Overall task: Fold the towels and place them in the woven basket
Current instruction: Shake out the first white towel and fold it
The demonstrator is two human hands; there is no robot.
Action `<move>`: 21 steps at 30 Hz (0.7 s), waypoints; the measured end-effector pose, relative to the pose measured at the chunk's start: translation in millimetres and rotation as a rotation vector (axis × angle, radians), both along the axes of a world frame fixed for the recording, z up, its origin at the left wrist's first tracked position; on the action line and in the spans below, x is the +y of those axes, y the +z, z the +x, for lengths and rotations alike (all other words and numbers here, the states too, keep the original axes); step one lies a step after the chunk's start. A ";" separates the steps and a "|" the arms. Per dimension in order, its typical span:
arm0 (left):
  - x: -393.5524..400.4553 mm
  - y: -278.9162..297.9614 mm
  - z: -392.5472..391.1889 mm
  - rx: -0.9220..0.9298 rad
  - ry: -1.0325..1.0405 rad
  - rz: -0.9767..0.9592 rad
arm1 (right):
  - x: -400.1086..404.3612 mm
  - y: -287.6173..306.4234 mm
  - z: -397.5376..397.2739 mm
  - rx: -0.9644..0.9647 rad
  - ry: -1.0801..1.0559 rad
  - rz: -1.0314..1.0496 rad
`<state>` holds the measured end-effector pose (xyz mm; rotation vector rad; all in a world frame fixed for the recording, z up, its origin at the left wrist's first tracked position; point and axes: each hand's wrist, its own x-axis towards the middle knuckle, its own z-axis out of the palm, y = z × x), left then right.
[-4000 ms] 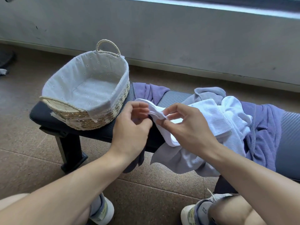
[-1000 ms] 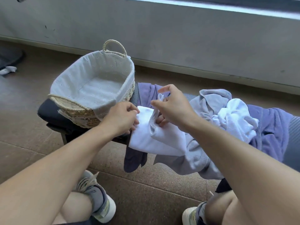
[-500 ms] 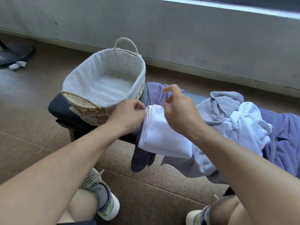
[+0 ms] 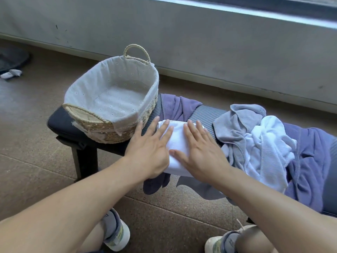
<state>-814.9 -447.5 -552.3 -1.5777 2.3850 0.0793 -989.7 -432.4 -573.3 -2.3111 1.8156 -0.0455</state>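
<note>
I see both hands flat with fingers straight and spread, pressing down on a small folded white towel [image 4: 177, 141] that lies on the dark padded counter [image 4: 60, 121]. My left hand [image 4: 151, 148] covers the towel's left edge, its fingertips reaching toward the basket's near right side; my right hand [image 4: 198, 148] covers the towel's right part, thumb pointing left across the cloth. Neither hand grips anything.

The oval woven straw basket with a pale fabric liner [image 4: 113, 95] stands on the left end of the counter, just left of the folded towel. Its liner holds no towels, and its looped far handle [image 4: 136, 52] stands upright.

Under the folded towel a dark purple towel [image 4: 179, 106] drapes over the counter, one end hanging off the near edge. To the right sits a loose heap: a light grey towel [image 4: 240, 121], a crumpled white towel [image 4: 268, 143] on top of it, and a purple towel [image 4: 310, 157] further right, all unfolded.

The counter stands on a brown speckled floor [image 4: 36, 161] in front of a grey wall [image 4: 200, 42]. My two sneakers [image 4: 116, 234] show at the near edge of the view
</note>
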 end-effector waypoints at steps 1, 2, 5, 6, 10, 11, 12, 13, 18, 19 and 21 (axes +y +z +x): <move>1.4 -0.4 -0.7 -0.005 0.019 -0.001 | -0.6 -1.7 0.1 0.004 0.015 -0.006; 2.8 -1.6 -1.5 0.004 0.037 0.002 | -1.4 -2.7 0.3 0.015 0.034 -0.010; 6.8 -6.7 -2.0 0.044 0.086 0.004 | -4.9 -4.6 1.7 0.040 0.076 -0.005; 7.9 -8.4 -2.2 0.055 0.095 0.006 | -5.8 -5.1 2.3 0.036 0.084 0.003; 6.5 -10.2 -8.5 0.176 0.126 -0.053 | -5.9 -7.4 7.1 0.023 0.093 0.031; 4.1 -9.7 -10.3 0.250 0.151 -0.085 | -6.6 -6.8 6.7 0.018 0.098 0.055; 1.6 -10.2 -11.9 0.318 0.173 -0.115 | -8.4 -3.9 4.8 0.007 0.105 0.095; -1.0 -11.2 -13.1 0.371 0.185 -0.147 | -11.6 1.2 1.3 -0.011 0.117 0.144; -9.1 -23.2 -20.4 0.470 -0.004 -0.330 | -29.3 19.8 -22.7 -0.160 0.082 0.203; -9.6 -24.5 -22.7 0.461 -0.056 -0.360 | -29.4 16.8 -24.1 -0.137 0.070 0.156; -8.6 -27.5 -25.4 0.393 -0.108 -0.338 | -24.4 7.1 -22.1 -0.085 0.046 0.100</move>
